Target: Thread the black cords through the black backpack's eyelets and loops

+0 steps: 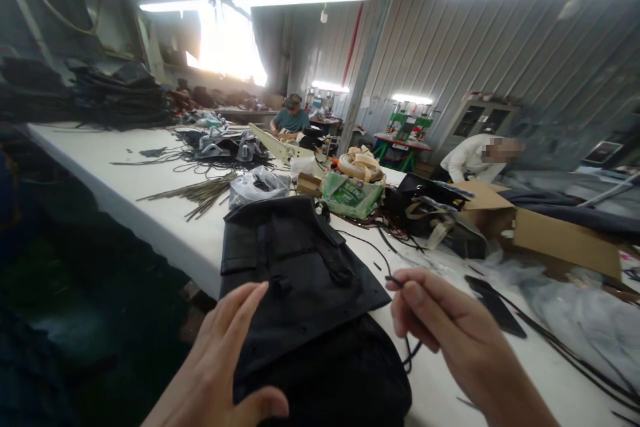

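Observation:
A black bag (300, 240) with straps and a flap lies on the white table in front of me, its lower part hanging toward me. My left hand (225, 353) is over the bag's left side, thumb and fingers spread, with nothing in it. To the right of the bag, my right hand (435, 313) pinches a thin black cord (376, 248) between thumb and forefinger. One stretch of the cord runs back across the table toward the bag's top, and another loops below the hand. Where the cord's far end joins is hidden.
The white table (165, 203) holds a bundle of thin strips (200, 193), a clear plastic bag (257, 187), a green package (350, 195) and a cardboard box (565, 240). A dark flat object (495, 307) lies at right. Two people work farther back. The table's left edge drops to a dark floor.

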A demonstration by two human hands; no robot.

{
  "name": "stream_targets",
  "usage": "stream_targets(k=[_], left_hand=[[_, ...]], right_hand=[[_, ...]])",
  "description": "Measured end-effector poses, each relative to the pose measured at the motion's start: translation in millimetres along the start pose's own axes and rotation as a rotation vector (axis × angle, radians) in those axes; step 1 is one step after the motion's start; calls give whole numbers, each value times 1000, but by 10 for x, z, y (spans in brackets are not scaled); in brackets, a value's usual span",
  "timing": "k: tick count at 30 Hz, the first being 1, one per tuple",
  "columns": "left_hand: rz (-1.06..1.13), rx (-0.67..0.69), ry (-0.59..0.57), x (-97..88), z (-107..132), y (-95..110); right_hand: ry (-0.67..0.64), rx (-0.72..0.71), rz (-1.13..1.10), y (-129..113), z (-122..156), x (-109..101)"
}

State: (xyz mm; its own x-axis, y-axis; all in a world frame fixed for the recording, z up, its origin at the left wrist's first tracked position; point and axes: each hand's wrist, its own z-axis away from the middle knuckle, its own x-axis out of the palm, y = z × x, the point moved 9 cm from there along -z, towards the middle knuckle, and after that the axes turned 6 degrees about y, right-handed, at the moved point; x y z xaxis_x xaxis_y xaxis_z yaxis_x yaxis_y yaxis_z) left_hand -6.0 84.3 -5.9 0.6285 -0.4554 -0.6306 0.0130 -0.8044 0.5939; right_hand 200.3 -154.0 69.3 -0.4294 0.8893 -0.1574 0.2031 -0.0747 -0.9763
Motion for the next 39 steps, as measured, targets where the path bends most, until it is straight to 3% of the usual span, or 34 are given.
stream_targets(k=[3, 6, 10, 16, 19, 23, 26, 29, 32, 36, 39], left_hand=[[-219, 47, -89, 365, 316, -199], [-374, 203, -178, 547, 239, -159], [-474, 316, -155, 515, 15, -183], [-564, 494, -233, 678, -9, -241], [-542, 506, -146, 598, -133, -271], [-394, 375, -12, 349, -423, -288], [-151, 244, 36, 164, -452, -278], [9, 40, 149, -18, -171, -431], [-132, -194, 276, -99, 350, -723], [-194, -594, -31, 319, 987, -1163], [-151, -709, -186, 576, 1144, -1190]], right_hand=[[-152, 56, 20, 344, 74, 357], [-208, 64, 23, 521, 88, 621], [-298, -9, 225, 597, 156, 853], [-424, -33, 469, 829, 244, 1084], [-488, -80, 497, 926, 237, 1289], [-465, -229, 502, 968, 83, 1632], [-434, -384, 613, 971, -106, 1872], [-436, -445, 631, 969, -282, 2017], [-470, -452, 600, 960, -362, 2092], [-565, -473, 600, 932, -286, 2197], [-667, -501, 636, 898, -168, 2268]])
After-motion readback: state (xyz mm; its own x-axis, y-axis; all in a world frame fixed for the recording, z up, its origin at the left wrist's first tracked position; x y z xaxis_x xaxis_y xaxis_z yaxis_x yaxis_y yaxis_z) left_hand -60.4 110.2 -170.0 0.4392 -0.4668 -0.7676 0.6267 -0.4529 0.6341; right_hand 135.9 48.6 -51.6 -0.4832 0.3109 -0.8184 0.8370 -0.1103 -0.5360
